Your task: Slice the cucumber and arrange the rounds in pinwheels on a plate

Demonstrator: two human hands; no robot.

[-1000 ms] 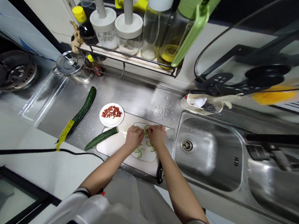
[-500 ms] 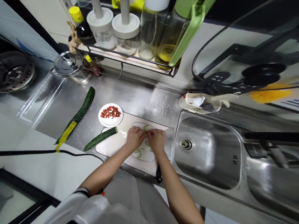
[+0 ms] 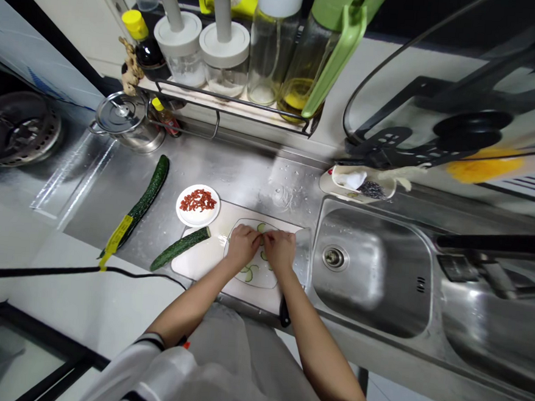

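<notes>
My left hand [image 3: 243, 246] and my right hand [image 3: 280, 250] meet fingertip to fingertip over a clear plate [image 3: 265, 281]. Both are closed in a pinch on a small cucumber slice, mostly hidden by the fingers. Several thin green-edged cucumber slices [image 3: 249, 273] lie curved on the plate. Beneath it is a white cutting board [image 3: 194, 258], with a cut length of cucumber [image 3: 179, 249] across its left end. A knife lies at the board's right side, its black handle [image 3: 284, 311] near my right forearm.
A small white plate of red goji berries [image 3: 198, 201] sits behind the board. Farther left lies a whole cucumber [image 3: 144, 202] with a yellow label, near a lidded steel pot [image 3: 126, 117]. A steel sink [image 3: 367, 275] is on the right. Jars and bottles [image 3: 225, 57] line a rack behind.
Both hands stay over the clear plate, with only a slight shift of the fingers. The cucumbers, slices and plates have not visibly moved.
</notes>
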